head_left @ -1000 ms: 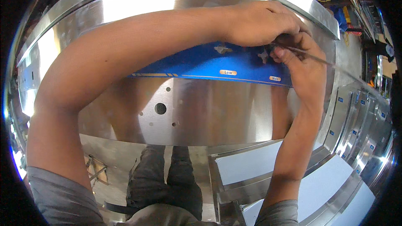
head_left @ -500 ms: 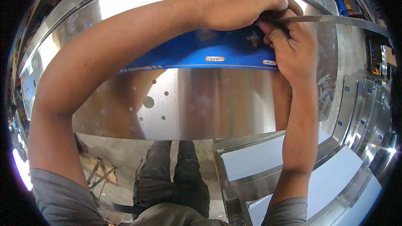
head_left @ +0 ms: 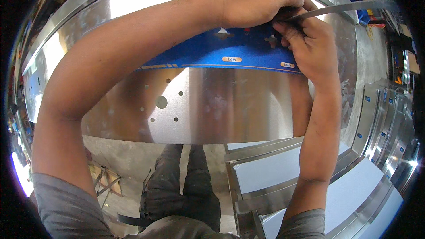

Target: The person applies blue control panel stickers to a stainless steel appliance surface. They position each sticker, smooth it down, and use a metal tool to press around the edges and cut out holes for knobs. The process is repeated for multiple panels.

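My left hand bends across the top of a shiny sheet metal panel, its fingers curled against my right hand. What the left fingertips hold is hidden. A long, narrow, flat grey strip comes out from between the two hands and reaches off to the right. My right hand is closed around its near end, thumb toward the left. Beneath both hands lies a blue label with orange tabs, fixed on the panel. A cross-shaped cutout shows just left of the right thumb.
Several round holes pierce the panel's near left part. At the lower right stand metal frames with white sheets. Stacked metal units stand farther right on the concrete floor. My legs are below the panel's near edge.
The strip's free end has swung upward, away from me. Both hands stay together in nearly the same place, and the view has shifted slightly.
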`<state>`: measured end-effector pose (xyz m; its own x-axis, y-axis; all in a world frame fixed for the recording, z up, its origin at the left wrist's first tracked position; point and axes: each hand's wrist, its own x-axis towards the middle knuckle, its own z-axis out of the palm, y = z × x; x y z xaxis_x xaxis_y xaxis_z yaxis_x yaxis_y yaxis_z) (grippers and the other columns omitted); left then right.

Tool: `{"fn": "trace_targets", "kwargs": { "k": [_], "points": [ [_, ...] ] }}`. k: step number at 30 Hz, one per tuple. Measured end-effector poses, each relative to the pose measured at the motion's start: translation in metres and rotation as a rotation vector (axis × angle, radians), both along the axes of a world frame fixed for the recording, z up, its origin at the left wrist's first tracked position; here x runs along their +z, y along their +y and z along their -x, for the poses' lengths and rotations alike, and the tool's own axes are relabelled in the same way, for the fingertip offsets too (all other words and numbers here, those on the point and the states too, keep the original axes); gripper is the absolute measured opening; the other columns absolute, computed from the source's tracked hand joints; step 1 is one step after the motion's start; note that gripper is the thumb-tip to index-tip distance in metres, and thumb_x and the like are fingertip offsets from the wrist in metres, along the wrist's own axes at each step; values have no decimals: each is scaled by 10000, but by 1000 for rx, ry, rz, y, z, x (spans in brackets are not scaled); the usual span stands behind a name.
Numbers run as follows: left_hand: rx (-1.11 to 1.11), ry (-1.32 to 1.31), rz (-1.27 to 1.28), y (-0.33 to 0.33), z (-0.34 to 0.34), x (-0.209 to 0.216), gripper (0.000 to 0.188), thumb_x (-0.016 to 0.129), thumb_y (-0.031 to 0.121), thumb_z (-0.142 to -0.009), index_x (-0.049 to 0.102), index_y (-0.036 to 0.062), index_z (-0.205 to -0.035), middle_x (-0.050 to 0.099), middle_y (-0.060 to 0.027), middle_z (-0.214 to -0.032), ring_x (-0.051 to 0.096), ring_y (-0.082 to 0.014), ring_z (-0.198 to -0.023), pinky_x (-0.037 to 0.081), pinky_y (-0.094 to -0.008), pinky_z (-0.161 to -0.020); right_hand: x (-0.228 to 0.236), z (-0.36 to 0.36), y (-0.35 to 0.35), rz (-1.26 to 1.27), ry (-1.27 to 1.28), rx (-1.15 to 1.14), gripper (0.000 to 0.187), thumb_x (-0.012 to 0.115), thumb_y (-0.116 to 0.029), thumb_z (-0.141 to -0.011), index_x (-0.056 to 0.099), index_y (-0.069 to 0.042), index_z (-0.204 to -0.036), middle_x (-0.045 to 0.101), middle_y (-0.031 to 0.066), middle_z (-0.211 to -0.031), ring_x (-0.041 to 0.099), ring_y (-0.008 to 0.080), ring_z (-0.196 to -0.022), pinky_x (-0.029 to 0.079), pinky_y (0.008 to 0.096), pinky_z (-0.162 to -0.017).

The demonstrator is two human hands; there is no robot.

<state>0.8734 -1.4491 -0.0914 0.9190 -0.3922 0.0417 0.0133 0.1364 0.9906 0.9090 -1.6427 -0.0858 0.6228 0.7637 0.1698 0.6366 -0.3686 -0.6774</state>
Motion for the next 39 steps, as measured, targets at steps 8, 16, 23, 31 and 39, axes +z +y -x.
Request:
{"fn": "trace_targets", "kwargs": {
  "k": [8,16,23,31,39],
  "points": [
    [-26,24,64,0,7,5,478,355,239,-1024,582,-32,-1345,658,-125,-1148,614,-195,-1019,486,-336,-929,-1,-1,0,-7,-15,14,100,698,-96,-941,715,-11,-993,647,2,-713,575,63,-640,457,228,-577],
    [85,-145,-16,-8,0,-3,471,409,269,-988,636,-20,-1283,692,-126,-1095,634,-170,-919,515,-315,-828,1,1,-1,-2,52,2,102,689,-96,-941,714,-12,-993,644,5,-711,562,68,-634,447,231,-573],
    [106,-39,4,-9,3,-9,475,434,280,-947,696,-21,-1205,727,-111,-1031,653,-179,-890,531,-303,-755,0,2,0,10,22,16,87,693,-84,-934,714,-4,-963,638,3,-705,558,69,-637,445,234,-575],
    [177,-269,-329,-4,0,-13,437,458,283,-956,706,30,-1211,721,-114,-1025,648,-188,-902,518,-322,-805,5,12,6,23,-101,-5,136,716,-163,-881,713,-50,-956,704,169,-844,681,379,-785,524,445,-696],
    [110,-207,-180,-8,4,-15,408,452,237,-970,699,26,-1217,711,-105,-1012,651,-192,-847,524,-315,-818,5,19,12,58,-184,-20,121,693,-75,-894,707,3,-985,720,139,-817,658,215,-666,520,321,-661]
  ]
}}
